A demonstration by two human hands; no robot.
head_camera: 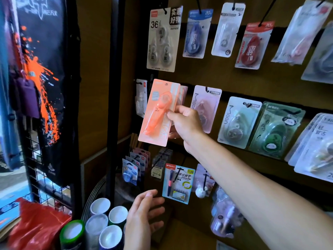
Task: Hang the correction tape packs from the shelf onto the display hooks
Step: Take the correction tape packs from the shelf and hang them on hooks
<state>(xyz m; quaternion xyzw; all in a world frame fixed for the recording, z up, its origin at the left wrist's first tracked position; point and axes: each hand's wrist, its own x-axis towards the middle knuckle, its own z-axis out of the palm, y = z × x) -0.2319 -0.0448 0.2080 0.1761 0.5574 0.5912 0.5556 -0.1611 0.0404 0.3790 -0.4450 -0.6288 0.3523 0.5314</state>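
Note:
My right hand (183, 123) pinches an orange correction tape pack (158, 112) by its right edge and holds it upright against the middle row of the display. Behind the pack, more packs of the same kind (183, 92) hang on a hook that is hidden from me. My left hand (144, 217) hovers low with relaxed fingers and holds nothing. A pink pack (207, 105) hangs just right of the orange one.
Other tape packs hang in rows above and to the right, such as a grey three-pack (163, 40) and a green pack (275, 129). A blue pen pack (177, 183) hangs lower. Rolled tubes (106, 226) stand at bottom left beside a red bag (36, 224).

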